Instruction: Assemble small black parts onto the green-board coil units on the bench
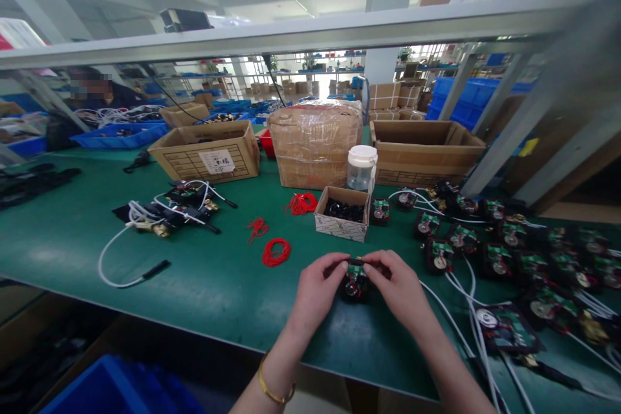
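Between my two hands, at the front of the green table, is a small black housing with a green circuit board (356,281) in it. My left hand (324,281) pinches its upper left side with thumb and fingers. On the opposite side, my right hand (391,275) grips the upper right edge the same way. Red wires and a round silvery part show inside the housing. Just beyond my hands stands a small open carton (342,229) of black parts. A coil of red wire (276,251) lies to the left.
Many similar circuit-board units (499,260) with white cables crowd the right side. More cabled assemblies (169,210) lie at left. Behind are cardboard boxes (208,158), a wrapped carton (315,149) and a white-lidded jar (361,168). A shelf beam (291,35) crosses overhead. A person sits far left.
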Demonstrator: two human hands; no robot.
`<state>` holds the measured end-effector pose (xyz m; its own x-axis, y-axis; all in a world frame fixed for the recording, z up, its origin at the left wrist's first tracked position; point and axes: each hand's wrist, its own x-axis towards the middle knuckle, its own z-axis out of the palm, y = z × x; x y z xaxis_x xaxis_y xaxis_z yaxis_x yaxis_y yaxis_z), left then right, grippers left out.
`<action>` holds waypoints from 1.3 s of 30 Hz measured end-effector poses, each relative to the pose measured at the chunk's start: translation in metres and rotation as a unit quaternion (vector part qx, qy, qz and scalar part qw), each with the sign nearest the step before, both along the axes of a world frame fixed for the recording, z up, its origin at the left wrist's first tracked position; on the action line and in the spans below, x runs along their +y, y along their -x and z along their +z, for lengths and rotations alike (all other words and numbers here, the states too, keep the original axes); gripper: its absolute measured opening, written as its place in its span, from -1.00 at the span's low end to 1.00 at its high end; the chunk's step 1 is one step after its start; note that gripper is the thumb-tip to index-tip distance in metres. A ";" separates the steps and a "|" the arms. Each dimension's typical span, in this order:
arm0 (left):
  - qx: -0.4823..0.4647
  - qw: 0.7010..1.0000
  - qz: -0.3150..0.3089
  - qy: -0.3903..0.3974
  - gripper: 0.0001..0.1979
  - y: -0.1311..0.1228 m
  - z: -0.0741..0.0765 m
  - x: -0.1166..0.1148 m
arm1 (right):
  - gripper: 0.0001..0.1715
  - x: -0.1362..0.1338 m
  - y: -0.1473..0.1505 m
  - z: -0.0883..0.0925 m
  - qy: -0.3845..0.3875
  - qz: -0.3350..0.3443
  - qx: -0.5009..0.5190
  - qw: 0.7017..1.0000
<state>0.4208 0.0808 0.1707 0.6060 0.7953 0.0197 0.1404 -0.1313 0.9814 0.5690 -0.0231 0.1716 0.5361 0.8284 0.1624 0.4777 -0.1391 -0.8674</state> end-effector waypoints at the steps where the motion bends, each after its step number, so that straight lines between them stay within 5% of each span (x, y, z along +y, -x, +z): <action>1: 0.000 1.000 0.002 -0.001 -0.74 0.000 0.000 0.000 | -0.74 -0.002 0.000 -0.001 -0.001 0.001 0.008 1.000; 21: -0.001 0.997 -0.062 0.039 -0.54 0.020 -0.009 -0.006 | -0.36 -0.023 0.016 -0.024 0.014 0.013 0.016 1.000; 39: 0.013 0.997 -0.068 0.030 -0.44 0.018 -0.011 -0.007 | -0.31 -0.023 0.025 -0.028 0.011 0.001 0.012 1.000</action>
